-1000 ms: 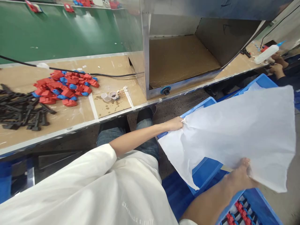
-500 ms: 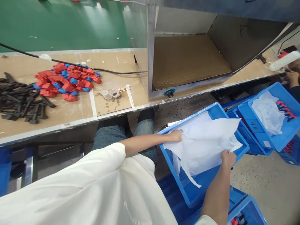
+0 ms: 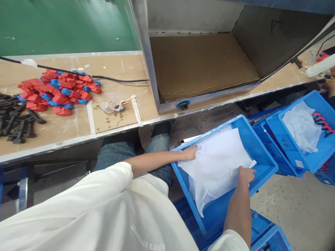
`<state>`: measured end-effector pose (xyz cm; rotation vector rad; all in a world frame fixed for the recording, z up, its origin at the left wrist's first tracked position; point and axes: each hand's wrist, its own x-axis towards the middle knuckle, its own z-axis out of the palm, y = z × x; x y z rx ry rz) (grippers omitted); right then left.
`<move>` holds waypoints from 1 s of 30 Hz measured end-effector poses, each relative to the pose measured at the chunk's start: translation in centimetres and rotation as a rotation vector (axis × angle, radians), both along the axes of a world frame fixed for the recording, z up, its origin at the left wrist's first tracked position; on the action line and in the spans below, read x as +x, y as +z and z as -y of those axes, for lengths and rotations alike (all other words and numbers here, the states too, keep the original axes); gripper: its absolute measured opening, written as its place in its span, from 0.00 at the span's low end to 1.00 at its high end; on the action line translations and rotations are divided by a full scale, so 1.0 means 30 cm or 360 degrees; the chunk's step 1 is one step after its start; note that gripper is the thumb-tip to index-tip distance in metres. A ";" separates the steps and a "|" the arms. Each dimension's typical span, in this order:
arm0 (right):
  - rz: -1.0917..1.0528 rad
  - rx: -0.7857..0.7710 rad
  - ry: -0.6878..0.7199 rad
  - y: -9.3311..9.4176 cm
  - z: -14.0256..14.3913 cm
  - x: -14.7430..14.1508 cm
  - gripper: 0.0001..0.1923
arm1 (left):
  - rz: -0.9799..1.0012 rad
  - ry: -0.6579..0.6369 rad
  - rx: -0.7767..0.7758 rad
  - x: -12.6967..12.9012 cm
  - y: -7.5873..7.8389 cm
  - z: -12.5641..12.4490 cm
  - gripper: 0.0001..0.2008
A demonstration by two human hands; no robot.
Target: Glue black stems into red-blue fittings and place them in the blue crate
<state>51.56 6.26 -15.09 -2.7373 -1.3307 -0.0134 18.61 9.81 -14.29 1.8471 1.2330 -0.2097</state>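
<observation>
A thin white sheet [image 3: 217, 164], creased and soft-looking, lies inside a blue plastic bin [image 3: 261, 153] to the right of my legs. My left hand [image 3: 190, 152] is closed on the sheet's left edge, close to the bin's near-left rim. At the sheet's right side, my right hand [image 3: 246, 175] has its fingers bent round the edge. One sheet corner trails down toward the lower end of the bin. What lies beneath the sheet is hidden.
Red and blue parts [image 3: 59, 89] and black parts [image 3: 19, 120] are heaped on the workbench [image 3: 68, 127]. Small cups [image 3: 115, 106] with sticks stand beside them. A metal box with an open front [image 3: 204, 66] rises behind the bin. More blue bins [image 3: 303, 157] are stacked at right.
The sheet has come down flatter into the bin, its raised right corner now lowered. Both hands have moved slightly left in view and still hold its edges. The view has shifted a little.
</observation>
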 end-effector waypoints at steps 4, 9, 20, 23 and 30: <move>0.0098 0.0221 -0.0276 0.021 0.027 -0.017 0.40 | -0.0013 -0.0020 0.0019 0.006 -0.008 -0.001 0.28; 0.0031 0.0180 0.0159 0.006 0.066 -0.088 0.31 | -0.0018 -0.0037 0.0057 0.013 -0.018 0.005 0.30; -0.0143 -0.0185 0.0503 -0.194 0.132 -0.267 0.37 | -0.0113 -0.0247 -0.0027 -0.017 -0.025 -0.008 0.42; -0.0131 -0.0185 0.0512 -0.203 0.123 -0.264 0.36 | -0.0175 -0.0331 -0.0001 -0.034 -0.044 0.012 0.48; -0.0094 -0.0229 0.0496 -0.158 0.095 -0.261 0.38 | -0.0267 -0.0389 0.0186 -0.027 -0.061 0.050 0.44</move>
